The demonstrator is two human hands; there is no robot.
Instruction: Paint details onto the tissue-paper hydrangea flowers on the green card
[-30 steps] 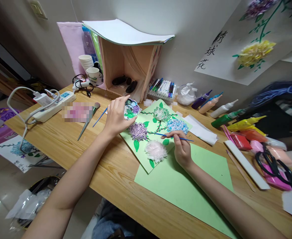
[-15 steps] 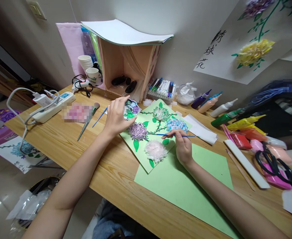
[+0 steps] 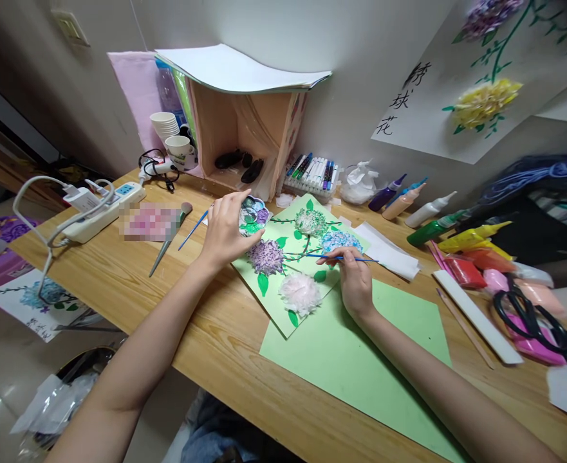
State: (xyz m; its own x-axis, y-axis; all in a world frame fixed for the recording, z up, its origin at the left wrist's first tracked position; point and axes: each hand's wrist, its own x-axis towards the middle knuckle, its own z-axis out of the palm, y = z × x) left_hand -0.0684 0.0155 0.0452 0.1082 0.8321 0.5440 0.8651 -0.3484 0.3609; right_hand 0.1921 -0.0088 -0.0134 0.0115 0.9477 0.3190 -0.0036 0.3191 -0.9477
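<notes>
My left hand (image 3: 223, 231) grips a round paint palette (image 3: 254, 215) smeared with green, purple and white paint, thumb on the near side. In my right hand (image 3: 356, 283) is a thin blue paintbrush (image 3: 370, 260), its tip pointing left over the picture. The picture is a light green sheet (image 3: 276, 307) with painted stems and leaves and textured flower heads. Those are a purple flower (image 3: 264, 257), a white-pink flower (image 3: 301, 294), a blue flower (image 3: 341, 242) and a green-white flower (image 3: 311, 222). Under the picture's right side lies a larger green sheet (image 3: 384, 360).
Left on the wooden table are a power strip (image 3: 102, 212), a large brush (image 3: 170, 241) and another blue brush (image 3: 192, 230). A box (image 3: 215, 122) and markers (image 3: 315, 172) stand behind. To the right lie paint bottles (image 3: 430, 211), clay packs (image 3: 465, 271) and black scissors (image 3: 529, 318).
The brush tip has moved slightly to the right and up along the stem. Both hands keep their hold; the whole view has shifted a little.
</notes>
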